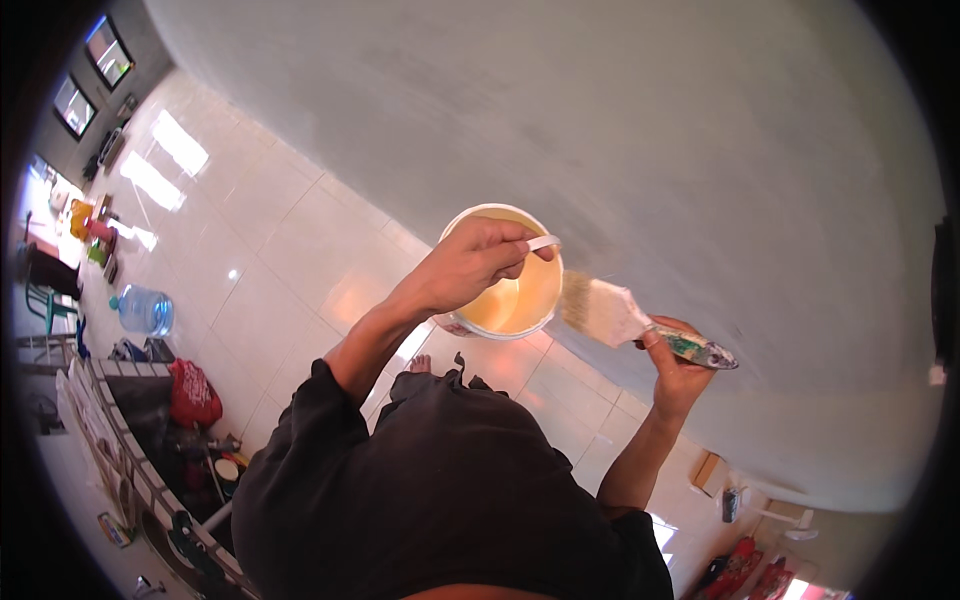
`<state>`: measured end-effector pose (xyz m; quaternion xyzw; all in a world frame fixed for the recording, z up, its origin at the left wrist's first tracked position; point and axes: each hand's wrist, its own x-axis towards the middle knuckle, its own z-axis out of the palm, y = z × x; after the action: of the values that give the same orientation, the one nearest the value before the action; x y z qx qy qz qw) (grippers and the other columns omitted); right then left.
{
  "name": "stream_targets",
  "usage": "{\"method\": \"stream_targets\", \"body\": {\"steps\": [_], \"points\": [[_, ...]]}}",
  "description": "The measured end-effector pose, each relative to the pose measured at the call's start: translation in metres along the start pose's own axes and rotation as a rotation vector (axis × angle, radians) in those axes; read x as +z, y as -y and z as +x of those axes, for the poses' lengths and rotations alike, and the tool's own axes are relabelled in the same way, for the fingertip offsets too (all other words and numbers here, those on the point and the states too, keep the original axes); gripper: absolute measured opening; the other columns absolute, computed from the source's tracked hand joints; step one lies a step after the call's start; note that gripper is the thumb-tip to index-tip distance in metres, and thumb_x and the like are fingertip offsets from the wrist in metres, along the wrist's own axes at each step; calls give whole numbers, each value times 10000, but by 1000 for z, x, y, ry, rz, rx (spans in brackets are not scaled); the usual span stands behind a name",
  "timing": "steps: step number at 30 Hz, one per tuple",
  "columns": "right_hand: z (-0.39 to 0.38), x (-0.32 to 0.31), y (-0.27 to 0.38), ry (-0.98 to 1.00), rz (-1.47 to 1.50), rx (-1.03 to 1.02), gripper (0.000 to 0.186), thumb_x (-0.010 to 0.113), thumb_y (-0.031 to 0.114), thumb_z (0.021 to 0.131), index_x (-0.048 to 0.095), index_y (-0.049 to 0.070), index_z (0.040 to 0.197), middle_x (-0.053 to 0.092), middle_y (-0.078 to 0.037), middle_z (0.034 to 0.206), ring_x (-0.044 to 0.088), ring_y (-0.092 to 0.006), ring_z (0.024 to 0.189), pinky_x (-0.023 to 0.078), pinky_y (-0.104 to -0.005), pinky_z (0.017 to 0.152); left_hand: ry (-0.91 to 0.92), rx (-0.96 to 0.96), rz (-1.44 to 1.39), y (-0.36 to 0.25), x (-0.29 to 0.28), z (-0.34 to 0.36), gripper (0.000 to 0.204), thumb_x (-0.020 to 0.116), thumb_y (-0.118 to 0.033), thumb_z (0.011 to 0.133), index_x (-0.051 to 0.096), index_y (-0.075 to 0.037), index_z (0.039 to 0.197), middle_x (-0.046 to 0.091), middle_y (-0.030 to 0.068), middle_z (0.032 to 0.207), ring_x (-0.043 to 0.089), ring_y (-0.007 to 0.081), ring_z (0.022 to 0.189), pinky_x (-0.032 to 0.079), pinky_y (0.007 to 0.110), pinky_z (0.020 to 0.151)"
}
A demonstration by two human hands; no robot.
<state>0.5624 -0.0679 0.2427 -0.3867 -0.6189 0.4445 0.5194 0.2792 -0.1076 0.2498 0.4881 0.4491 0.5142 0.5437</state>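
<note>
My left hand (485,262) is closed round the white handle of a bucket (540,300) and holds it up in front of my body. Inside, the bucket looks pale yellow, with a little light liquid at the bottom. In my right hand (678,365) is a wide paintbrush (615,312), gripped by its paint-stained handle. The brush's pale bristles point left, close beside the bucket's right rim. Behind both, the grey wall (640,130) shows darker and lighter patches. Whether the brush touches the wall I cannot tell.
Glossy light tiles (270,220) cover the floor along the wall. A blue water jug (145,310) lies at the left, with a red bag (194,394) nearer me. A small brown box (710,474) sits by the wall at the lower right.
</note>
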Motion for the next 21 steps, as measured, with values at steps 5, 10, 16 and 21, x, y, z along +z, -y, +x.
{"method": "stream_targets", "body": {"steps": [5,10,16,21], "points": [[2,44,-1,282,-274,-102,150,739,33,747,711,-32,879,689,-81,756,642,-137,667,497,-261,628,67,0,60,-4,-9,0,273,445,-138,949,669,0,1022,350,-67,608,295,41,561,259,224,538],[15,82,-30,551,-397,-63,188,731,81,723,723,18,900,693,-132,778,657,-210,653,502,-297,636,117,-63,129,2,-10,6,280,449,-140,943,669,7,1036,348,-64,601,295,44,554,252,231,529],[20,108,-77,822,-677,-131,171,665,206,784,675,40,743,629,-152,674,628,-326,666,486,-436,660,159,-180,106,11,-7,4,296,461,-137,931,654,47,1061,343,-73,603,269,29,524,202,214,488],[10,109,-94,802,-647,-129,181,672,193,764,662,16,802,632,-168,717,627,-338,712,494,-441,686,176,-255,98,12,0,6,284,459,-144,950,655,21,1072,362,-73,609,260,27,530,200,211,489]]}}
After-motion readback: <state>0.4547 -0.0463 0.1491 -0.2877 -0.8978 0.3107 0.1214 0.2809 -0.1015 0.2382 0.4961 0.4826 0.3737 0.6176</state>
